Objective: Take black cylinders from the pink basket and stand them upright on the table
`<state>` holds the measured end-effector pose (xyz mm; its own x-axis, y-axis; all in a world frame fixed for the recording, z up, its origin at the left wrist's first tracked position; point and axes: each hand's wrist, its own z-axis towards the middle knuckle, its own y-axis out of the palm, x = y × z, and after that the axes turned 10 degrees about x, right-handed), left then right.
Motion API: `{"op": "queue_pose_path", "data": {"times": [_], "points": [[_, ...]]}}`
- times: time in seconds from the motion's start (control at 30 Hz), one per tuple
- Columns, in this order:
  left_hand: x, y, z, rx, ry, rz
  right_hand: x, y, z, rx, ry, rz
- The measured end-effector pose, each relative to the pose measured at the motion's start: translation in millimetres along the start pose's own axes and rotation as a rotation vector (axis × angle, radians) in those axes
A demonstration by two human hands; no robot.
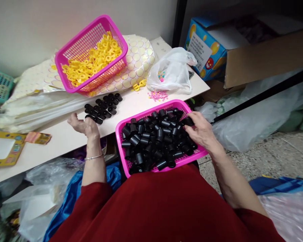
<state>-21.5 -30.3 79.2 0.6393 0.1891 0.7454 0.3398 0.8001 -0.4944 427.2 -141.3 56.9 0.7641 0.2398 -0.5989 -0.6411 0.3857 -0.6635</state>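
Observation:
Small black plastic cylinders (160,134) fill a pink basket (119,134) at my lap, against the table's front edge. At the basket's right end, my right hand (200,131) has its thumb and fingers closed around one black cylinder (188,121). My left hand (83,126) is over the table with its fingers apart and nothing visible in it. Just beyond that hand, more black cylinders (103,108) stand and lie in a tight group on the white table (133,107).
Behind them, a tilted pink basket (65,79) holds yellow plastic pieces (96,60). Pink beads (158,96) lie beside a white plastic bag (176,70). A yellow-framed box (15,148) is at left. An open blue carton (204,50) stands at right.

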Motion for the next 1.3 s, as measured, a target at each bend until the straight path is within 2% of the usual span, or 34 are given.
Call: {"op": "queue_pose_path", "data": {"times": [0.03,0.07,0.1,0.13,0.23,0.27,0.3,0.37,0.43,0.57,0.67,0.83,0.93,1.03,1.13,1.2,1.27,1.3], "points": [[14.0,0.2,-9.7,0.121,0.109,-0.021,1.9,0.4,-3.8,0.075,0.097,0.196],[30.4,2.4,-22.3,0.141,0.24,-0.061,3.0,1.0,-7.3,0.129,0.201,0.392],[48.7,6.9,-37.0,0.043,0.401,-0.117,3.1,1.7,-10.3,0.159,0.306,0.571],[67.9,13.7,-53.4,-0.092,0.575,-0.179,2.2,2.2,-12.8,0.171,0.404,0.727],[122.8,44.0,-103.5,-0.71,1.049,-0.261,-5.3,2.3,-18.3,0.159,0.602,1.017],[137.5,55.5,-118.1,-0.903,1.176,-0.251,-8.5,1.6,-20.1,0.159,0.639,1.065],[149.7,66.8,-130.6,-1.041,1.265,-0.221,-11.5,0.6,-22.1,0.164,0.666,1.099],[166.9,86.9,-148.7,-1.212,1.388,-0.15,-15.8,-2.2,-26.7,0.179,0.697,1.139],[176.9,101.5,-158.1,-1.289,1.451,-0.1,-17.1,-5.4,-31.9,0.204,0.703,1.148],[187.9,109.3,-164.1,-1.423,1.467,-0.087,-12.4,-9.7,-41.6,0.261,0.665,1.102],[193.9,98.9,-170.2,-1.508,1.465,-0.043,-7.4,-7.9,-46.3,0.297,0.667,1.065],[200.7,73.8,-182.1,-1.523,1.53,0.052,-5.0,-2.1,-48.5,0.324,0.702,0.996],[199.7,63.7,-184.2,-1.537,1.567,0.035,-6.4,-1.2,-48.5,0.325,0.676,0.965],[193.1,60.3,-184.1,-1.624,1.558,-0.015,-7.4,-1.6,-48.6,0.335,0.651,0.947],[184.3,62.2,-184.1,-1.741,1.478,-0.071,-7.9,-2.0,-48.9,0.341,0.663,0.924],[180.7,63.8,-183.7,-1.783,1.367,-0.147,-8.8,-2.2,-49.2,0.332,0.657,0.914],[180.5,63.7,-182.5,-1.8,1.161,-0.224,-10.7,-2.5,-49.3,0.321,0.635,0.905],[181.5,62.9,-181.5,-1.808,1.014,-0.267,-12.3,-2.7,-49.3,0.323,0.621,0.901]]}}
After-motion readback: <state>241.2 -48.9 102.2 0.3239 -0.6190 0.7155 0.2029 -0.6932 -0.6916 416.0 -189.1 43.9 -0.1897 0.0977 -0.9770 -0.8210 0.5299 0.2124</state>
